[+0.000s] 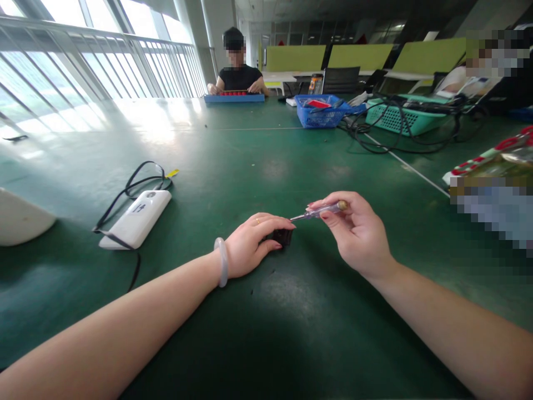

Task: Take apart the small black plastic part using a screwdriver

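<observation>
My left hand (252, 241) rests on the green tabletop, its fingers closed around a small black block-shaped part (283, 237). Much of that part is hidden behind the fingers, so its kind is unclear. A screwdriver (322, 211) with a clear handle and a thin metal shaft is pinched in my right hand (360, 233). Its shaft points left and its tip is at the top of the black part, close to my left fingertips; whether it touches, I cannot tell. A pale bangle (222, 262) circles my left wrist.
On the left lie a white power bank (139, 218) with a dark cord and a white rounded object (23, 218). Farther back stand a blue basket (318, 116), a green basket (410, 119) and tangled black cables (366, 136). A person (239, 75) sits across the table (233, 161) behind a blue tray (234, 98).
</observation>
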Available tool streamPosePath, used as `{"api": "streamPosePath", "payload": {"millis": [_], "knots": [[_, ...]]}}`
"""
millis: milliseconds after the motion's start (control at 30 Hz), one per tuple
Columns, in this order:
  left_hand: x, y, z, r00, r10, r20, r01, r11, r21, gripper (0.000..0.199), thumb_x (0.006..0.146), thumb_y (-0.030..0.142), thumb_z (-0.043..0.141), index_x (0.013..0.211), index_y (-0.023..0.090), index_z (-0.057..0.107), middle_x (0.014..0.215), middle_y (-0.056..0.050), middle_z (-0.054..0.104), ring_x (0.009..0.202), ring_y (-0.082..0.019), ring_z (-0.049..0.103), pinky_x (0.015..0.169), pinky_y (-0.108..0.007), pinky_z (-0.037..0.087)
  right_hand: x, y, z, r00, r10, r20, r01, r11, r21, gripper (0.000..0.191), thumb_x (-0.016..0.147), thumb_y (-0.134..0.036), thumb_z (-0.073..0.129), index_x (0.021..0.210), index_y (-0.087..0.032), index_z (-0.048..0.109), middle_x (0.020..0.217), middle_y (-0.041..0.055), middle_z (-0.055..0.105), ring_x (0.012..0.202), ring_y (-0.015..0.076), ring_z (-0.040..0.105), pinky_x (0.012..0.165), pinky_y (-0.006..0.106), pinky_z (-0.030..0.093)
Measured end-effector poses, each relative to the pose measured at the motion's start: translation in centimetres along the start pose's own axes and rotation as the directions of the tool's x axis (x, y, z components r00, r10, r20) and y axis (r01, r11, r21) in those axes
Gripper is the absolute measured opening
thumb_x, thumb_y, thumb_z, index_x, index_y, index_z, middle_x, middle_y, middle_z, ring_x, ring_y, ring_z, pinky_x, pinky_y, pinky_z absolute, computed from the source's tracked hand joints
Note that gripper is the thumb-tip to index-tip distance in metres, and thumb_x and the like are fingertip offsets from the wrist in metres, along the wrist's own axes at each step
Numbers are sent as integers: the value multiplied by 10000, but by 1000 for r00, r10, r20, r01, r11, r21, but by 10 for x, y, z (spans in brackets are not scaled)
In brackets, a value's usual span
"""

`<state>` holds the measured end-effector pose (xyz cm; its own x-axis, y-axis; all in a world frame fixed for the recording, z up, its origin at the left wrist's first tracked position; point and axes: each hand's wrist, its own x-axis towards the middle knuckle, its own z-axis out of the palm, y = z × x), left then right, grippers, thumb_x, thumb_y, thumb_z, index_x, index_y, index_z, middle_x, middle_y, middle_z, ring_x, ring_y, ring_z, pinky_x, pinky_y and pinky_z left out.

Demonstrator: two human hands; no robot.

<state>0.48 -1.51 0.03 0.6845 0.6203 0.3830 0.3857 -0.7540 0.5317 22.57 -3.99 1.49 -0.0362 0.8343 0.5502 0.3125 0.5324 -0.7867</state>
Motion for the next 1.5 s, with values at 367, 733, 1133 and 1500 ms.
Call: {"api": "streamPosePath", "payload": {"millis": [367,733,1133,1500], "knots": [[3,4,3,988,23,153,-31,998,48,429,878,229,592,1294,239,485,1253,-63,602,1136,-211,543,1006,-366,416,1,-1,1,999,35,-7,-35,999,13,91,867,-251,605,947,-223,570,936,39,688,919,198,684,853,377,557],[2,1,4,967,-196,160,179,977,114,559,826,341,667,1340,267,460,1125,-62,649,1036,-235,579,942,-388,457,-1,-2,0,999,24,-28,-23,999,37,91,873,-254,599,954,-229,565,925,40,692,907,206,685,848,403,556],[0,-2,-1,969,-245,31,235,954,184,426,736,359,732,1128,234,625,1079,-40,679,1068,-264,536,971,-436,424,-2,-5,-2,992,-107,-64,119,961,249,143,877,-137,564,996,-215,559,867,29,668,846,206,679,805,433,566],[2,-6,0,956,-292,-31,291,929,229,351,739,376,743,1042,213,675,1027,-41,706,1012,-256,560,933,-419,443,-6,-6,-3,977,-213,-29,212,931,298,213,881,-86,523,1045,-217,555,912,40,663,865,216,672,807,465,561]]}}
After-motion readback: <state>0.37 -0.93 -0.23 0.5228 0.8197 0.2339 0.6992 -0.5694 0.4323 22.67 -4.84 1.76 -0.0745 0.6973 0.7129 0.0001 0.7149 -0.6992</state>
